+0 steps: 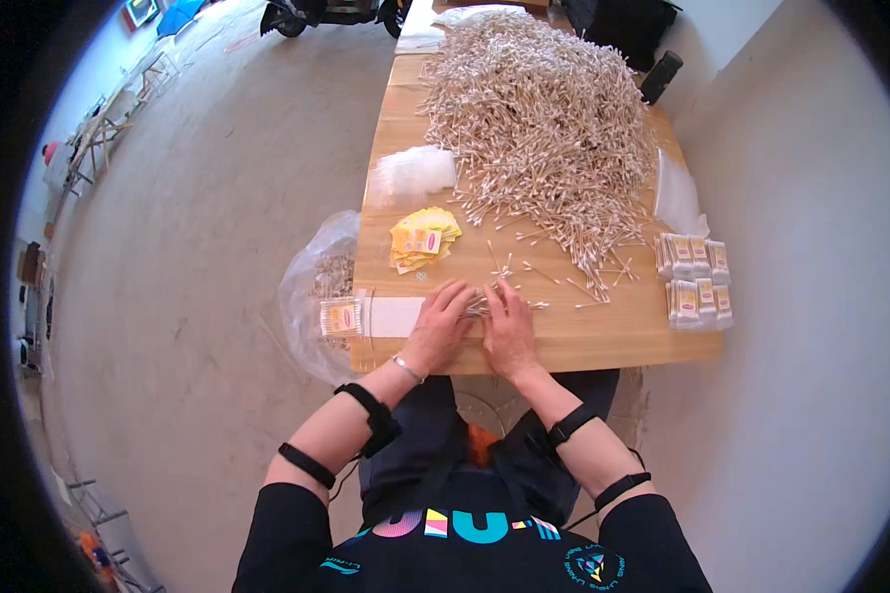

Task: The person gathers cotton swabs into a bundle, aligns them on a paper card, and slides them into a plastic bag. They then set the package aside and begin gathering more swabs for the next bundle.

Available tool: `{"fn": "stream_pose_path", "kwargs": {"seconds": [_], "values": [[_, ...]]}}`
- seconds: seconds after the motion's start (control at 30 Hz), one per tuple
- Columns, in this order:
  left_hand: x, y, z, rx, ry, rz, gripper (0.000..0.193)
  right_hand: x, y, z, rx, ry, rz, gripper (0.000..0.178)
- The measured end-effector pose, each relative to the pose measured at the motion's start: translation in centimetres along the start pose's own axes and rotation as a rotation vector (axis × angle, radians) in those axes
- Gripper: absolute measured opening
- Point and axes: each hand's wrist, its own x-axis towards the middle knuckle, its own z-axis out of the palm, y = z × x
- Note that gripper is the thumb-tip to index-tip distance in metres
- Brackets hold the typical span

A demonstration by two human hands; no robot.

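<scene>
Near the front edge of the wooden table [603, 346], a small bundle of cotton swabs [477, 304] lies between my two hands. My left hand [441, 326] closes on its left end with bent fingers, over the right part of a flat white strip [391, 316]. From the other side, my right hand [509, 328] curls its fingers against the bundle. A few loose swabs lie just beyond my fingertips. At the strip's left end, a filled pack of cotton swabs [341, 317] with a yellow and white label sits by the table's left edge.
A large heap of loose cotton swabs [544, 119] covers the far table. Yellow cards [422, 240] and clear plastic sleeves [415, 172] lie at left. Several filled packs [699, 282] stand at right, below a clear bag [676, 193]. A plastic sack [307, 267] hangs by the left edge.
</scene>
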Motion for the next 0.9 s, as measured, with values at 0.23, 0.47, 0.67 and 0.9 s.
{"fn": "stream_pose_path", "kwargs": {"seconds": [0.23,0.47,0.67,0.9], "values": [[0.6,-0.8,1.2,-0.077,0.078,-0.014,0.014,1.1,5.2,-1.7,0.135,0.093,-0.055,0.015],[0.8,-0.3,1.5,-0.056,0.131,0.03,0.011,3.7,9.9,-1.4,0.013,0.197,0.155,0.016],[0.9,0.3,0.8,0.0,0.128,0.036,0.011,4.0,6.0,-0.6,-0.077,0.159,0.178,0.021],[0.8,-0.4,1.4,-0.034,0.107,0.017,0.011,3.7,2.6,1.0,0.086,0.102,-0.084,0.017]]}}
